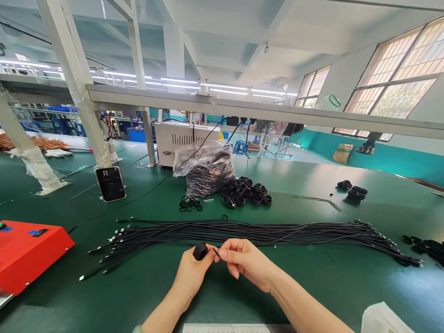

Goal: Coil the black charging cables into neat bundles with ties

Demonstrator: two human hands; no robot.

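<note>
A tightly wound black cable coil [200,251] is gripped in my left hand [190,274], its fingers closed around it. My right hand [247,262] is just to the right, thumb and finger pinched on a thin black strand [217,253] that spans the two hands' fingertips. Whether that strand is the cable's end or a separate band, I cannot tell. Straight black cables [243,232] lie in a long bundle across the table just beyond both hands, with light-coloured connectors at the left end. A single small black ring [225,216] rests behind the bundle.
Coiled cables [244,190] are heaped beside a plastic bag [210,173] of dark items. Small black rings [190,204] lie before the bag. A phone [110,184] leans on a post at left, near a red machine [33,254]. More black pieces [425,247] lie far right.
</note>
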